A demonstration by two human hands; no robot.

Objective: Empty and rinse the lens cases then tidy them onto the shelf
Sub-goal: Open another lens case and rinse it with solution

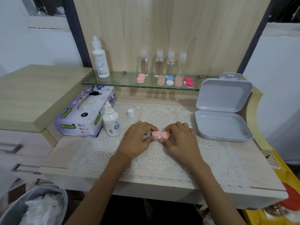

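- While pinching the pink lens case between both hands, keep it level and low over the lace mat to avoid spilling any liquid inside.
- Left hand: fingers curled round the left cap. Right hand: fingertips curled round the right cap. Nothing else held.
- Probably a cap-twisting step; impossible to tell whether loosening or tightening.
- Best done one cap at a time: brace the case with one hand, turn with the other, firm but light grip against slipping on small smooth plastic.
- Just left of the left hand: white solution bottle, upright and uncapped. Loose bottle cap just beyond that hand's knuckles. Risk of tipping the open bottle with a careless forearm.
- Further left: purple tissue box, handy for drips.
- Right of the right hand: grey hinged box, lid up.
- Well beyond both hands: glass shelf, already carrying a second pink case, beige case, blue-and-white case, another beige case and red-and-white case.
- Behind those, four clear bottles; toward the shelf's left end, tall white bottle.
- Likely room for this last case between the tall bottle and the second pink case.
- Beneath the mat: pale wood-grain desk, matching wood panel behind, white walls either side.
- Below the left forearm: bin holding crumpled white tissue.
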